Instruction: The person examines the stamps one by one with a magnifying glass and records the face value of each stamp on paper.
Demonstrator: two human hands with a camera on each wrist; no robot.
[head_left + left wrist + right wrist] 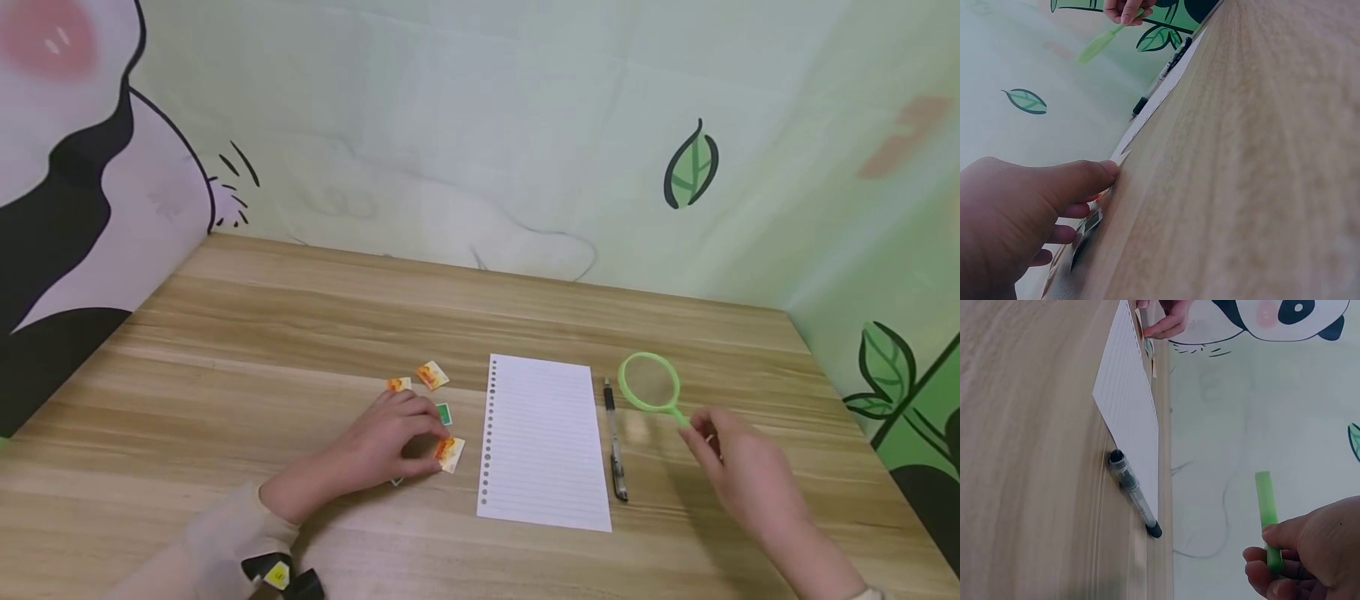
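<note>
My left hand (386, 442) pinches a small orange-and-white stamp (452, 457) between thumb and forefinger, low over the table. In the left wrist view the thumb (1094, 176) lies against the stamp's edge, and the other fingers are partly hidden. Around this hand lie more stamps: an orange one (432, 375), another orange one (399, 384) partly covered, and a green one (445, 414). My right hand (750, 467) grips the handle of a light green magnifying glass (651, 408), held above the table. In the right wrist view the magnifying glass (1265, 497) appears edge-on.
A sheet of lined, hole-punched paper (546, 442) lies between the hands. Just right of it is a black-and-clear pen (616, 442). The wooden table (337, 308) meets a wall (465, 125) with panda and leaf drawings at the back and sides.
</note>
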